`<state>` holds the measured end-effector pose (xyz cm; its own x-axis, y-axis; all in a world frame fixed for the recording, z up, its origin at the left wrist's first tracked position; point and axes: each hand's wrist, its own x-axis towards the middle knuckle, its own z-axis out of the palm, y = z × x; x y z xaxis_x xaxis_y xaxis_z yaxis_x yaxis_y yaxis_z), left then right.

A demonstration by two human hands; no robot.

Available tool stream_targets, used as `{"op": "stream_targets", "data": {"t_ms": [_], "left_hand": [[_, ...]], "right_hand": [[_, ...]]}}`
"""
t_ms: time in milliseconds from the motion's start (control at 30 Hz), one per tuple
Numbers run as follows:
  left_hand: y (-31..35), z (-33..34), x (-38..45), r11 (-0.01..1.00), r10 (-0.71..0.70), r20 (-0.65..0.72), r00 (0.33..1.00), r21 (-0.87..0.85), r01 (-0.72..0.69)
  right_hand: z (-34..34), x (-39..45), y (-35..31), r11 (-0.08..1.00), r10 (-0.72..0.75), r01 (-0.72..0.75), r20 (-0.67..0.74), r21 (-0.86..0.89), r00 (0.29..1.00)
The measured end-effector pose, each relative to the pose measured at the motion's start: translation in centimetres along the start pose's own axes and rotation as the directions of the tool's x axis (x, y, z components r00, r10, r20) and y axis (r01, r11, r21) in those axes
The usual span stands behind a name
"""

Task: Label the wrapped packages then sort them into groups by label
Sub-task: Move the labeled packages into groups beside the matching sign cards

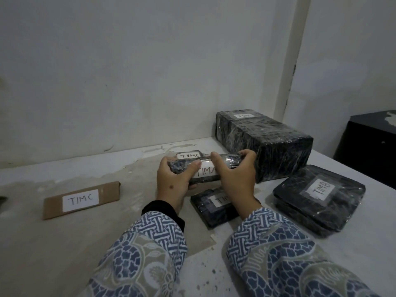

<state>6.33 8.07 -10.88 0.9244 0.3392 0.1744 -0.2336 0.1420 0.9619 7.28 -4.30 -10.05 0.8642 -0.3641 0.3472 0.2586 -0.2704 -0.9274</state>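
Well to the left of the hands, a brown cardboard package (81,200) labelled TIM C is lying flat on the bench (32,243). The left hand (173,181) and right hand (234,179) are each closing their grip around one end of a black wrapped package (205,168) labelled TIM A, holding it above the bench. Just behind it a TIM C package (189,154) is lying; to the right a large wrapped box (267,142) and a TIM B package (319,196) are resting.

My one head-worn camera looks forward and down, close over my forearms, onto the table (64,243) against the wall (128,71).
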Motion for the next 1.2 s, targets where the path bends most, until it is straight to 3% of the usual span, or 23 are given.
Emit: {"op": "stream_targets", "data": {"t_ms": [167, 333, 533, 767, 867, 967, 1100, 1200], "left_hand": [[0.1, -0.2, 0.2, 0.997, -0.075, -0.098, 0.992, -0.033, 0.072], [0.6, -1.7, 0.1, 0.999, -0.032, -0.13, 0.991, 0.024, 0.035], [2.7, -7.1, -0.7, 0.995, 0.059, -0.226, 0.972, 0.096, -0.038], [7.8, -18.7, -1.3, 0.987, 0.071, -0.236, 0.969, 0.158, -0.033], [11.2, -24.7, -1.0, 0.967, 0.173, -0.261, 0.95, 0.227, -0.114], [14.3, -31.1, -0.9, 0.94, 0.23, -0.286, 0.93, 0.312, -0.136], [16.8, -39.4, -1.7, 0.851, 0.322, -0.383, 0.866, 0.518, -0.088], [17.4, -44.8, -2.6, 0.82, 0.335, -0.442, 0.832, 0.572, -0.026]], "right_hand": [[0.0, 0.3, -0.2, 0.998, -0.058, 0.058, -0.011, -0.004, 0.998], [0.5, -0.5, -0.5, 0.997, -0.07, 0.07, 0.024, -0.022, 0.997], [3.1, -2.9, -2.8, 0.99, -0.126, 0.136, 0.202, -0.037, 0.971], [10.5, -7.7, -7.8, 0.994, -0.076, 0.109, 0.542, -0.029, 0.837], [15.0, -10.3, -11.5, 0.993, -0.096, 0.118, 0.597, 0.002, 0.796], [19.7, -13.2, -15.2, 0.996, -0.086, 0.039, 0.667, 0.086, 0.74], [25.9, -18.0, -18.6, 0.991, -0.103, -0.001, 0.75, 0.136, 0.653], [30.3, -21.7, -20.1, 0.988, -0.126, 0.009, 0.781, 0.152, 0.612]]}}
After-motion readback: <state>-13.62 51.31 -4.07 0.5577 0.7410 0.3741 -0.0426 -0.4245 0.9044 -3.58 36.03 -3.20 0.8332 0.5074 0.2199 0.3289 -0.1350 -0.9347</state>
